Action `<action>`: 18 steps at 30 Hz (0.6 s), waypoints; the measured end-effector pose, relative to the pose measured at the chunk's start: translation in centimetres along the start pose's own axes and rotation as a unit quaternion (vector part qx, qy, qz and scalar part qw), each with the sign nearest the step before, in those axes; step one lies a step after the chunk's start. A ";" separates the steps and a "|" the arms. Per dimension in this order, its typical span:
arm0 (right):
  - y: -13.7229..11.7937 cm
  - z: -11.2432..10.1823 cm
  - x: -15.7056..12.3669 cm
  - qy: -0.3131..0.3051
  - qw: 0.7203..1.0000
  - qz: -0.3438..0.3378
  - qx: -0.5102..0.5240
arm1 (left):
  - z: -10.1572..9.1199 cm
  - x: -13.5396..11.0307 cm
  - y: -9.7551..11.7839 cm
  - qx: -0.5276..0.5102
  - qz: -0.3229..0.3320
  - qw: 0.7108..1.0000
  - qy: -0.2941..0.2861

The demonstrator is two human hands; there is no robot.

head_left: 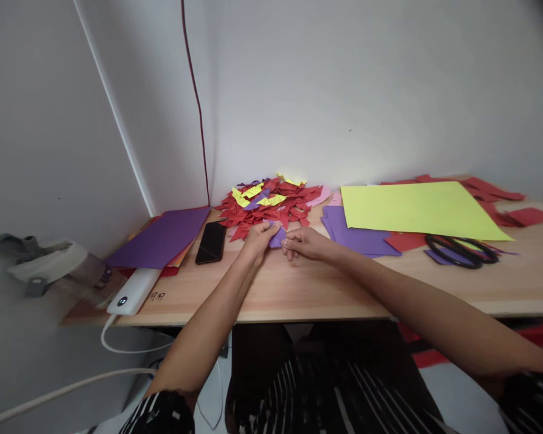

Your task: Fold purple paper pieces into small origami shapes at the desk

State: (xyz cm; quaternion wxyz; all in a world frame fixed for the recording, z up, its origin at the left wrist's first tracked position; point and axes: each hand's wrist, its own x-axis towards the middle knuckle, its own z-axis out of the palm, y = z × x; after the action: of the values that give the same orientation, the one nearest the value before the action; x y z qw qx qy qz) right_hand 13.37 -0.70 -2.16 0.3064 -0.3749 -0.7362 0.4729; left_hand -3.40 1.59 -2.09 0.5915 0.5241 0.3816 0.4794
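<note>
Between my hands is a small folded piece of purple paper (277,235), held just above the wooden table. My left hand (259,240) is closed on its left side, the thumb pressed on top. At its right edge, my right hand (301,242) has its fingers curled in a pinch; its fingertips touch the paper, partly hiding it. Right behind my hands lies a heap of folded paper pieces (271,205), mostly red with some yellow and purple. Purple paper pieces (362,234) lie stacked to the right of my right hand.
A black phone (211,242), a large purple sheet (163,238) and a white power bank (133,293) with a cable are on the left. On the right lie a big yellow sheet (420,208), black-handled scissors (461,251) and red paper scraps (531,217). A wall stands behind the table.
</note>
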 end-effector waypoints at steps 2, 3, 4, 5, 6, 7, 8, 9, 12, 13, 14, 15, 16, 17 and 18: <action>-0.1 0.0 0.0 -0.003 1.000 0.006 0.000 | -0.1 0.0 0.0 -0.007 0.003 1.000 0.010; -0.2 -0.1 0.0 -0.004 1.000 0.008 0.000 | -0.1 0.1 0.1 -0.010 0.007 1.000 0.019; -0.2 -0.1 0.0 -0.004 1.000 0.008 0.001 | -0.1 0.1 0.1 -0.012 0.012 0.999 0.028; -0.1 -0.1 0.0 -0.004 1.000 0.007 0.002 | 0.0 0.1 0.2 -0.013 0.015 0.999 0.036; 0.0 -0.1 0.0 -0.003 1.000 0.006 0.005 | 0.0 0.1 0.3 -0.015 0.016 0.999 0.041; 0.1 -0.1 0.1 -0.004 1.000 0.004 0.009 | 0.1 0.0 0.5 -0.019 0.014 0.999 0.043; 0.2 -0.1 0.1 -0.004 1.000 0.002 0.013 | 0.1 0.0 0.7 -0.023 0.009 0.999 0.042; 0.4 -0.1 0.2 -0.002 1.000 0.002 0.017 | 0.2 -0.1 0.9 -0.025 0.001 0.999 0.040; 0.9 -0.2 0.4 0.015 0.999 0.004 0.029 | 0.1 -0.4 1.4 0.008 -0.029 0.999 0.017; 1.0 -0.2 0.5 0.021 0.999 0.005 0.030 | 0.0 -0.5 1.5 0.032 -0.034 0.999 0.007; 1.1 -0.2 0.6 0.026 0.999 0.006 0.030 | -0.1 -0.6 1.6 0.058 -0.034 0.998 -0.002; 1.2 -0.2 0.6 0.028 0.999 0.005 0.029 | -0.2 -0.7 1.6 0.079 -0.030 0.996 -0.010; 1.3 -0.2 0.6 0.030 0.999 0.003 0.027 | -0.3 -0.7 1.5 0.093 -0.024 0.995 -0.016; 1.3 -0.2 0.7 0.033 0.999 0.001 0.025 | -0.4 -0.7 1.5 0.100 -0.017 0.995 -0.019; 1.4 -0.2 0.7 0.035 0.999 -0.001 0.022 | -0.5 -0.6 1.4 0.103 -0.011 0.994 -0.019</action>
State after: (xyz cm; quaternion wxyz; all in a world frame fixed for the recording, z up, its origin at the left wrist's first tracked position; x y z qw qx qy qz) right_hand 13.49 0.36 -3.34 0.3411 -0.3832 -0.7147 0.4753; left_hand -4.31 1.08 -0.83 0.5467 0.5871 0.4231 0.4213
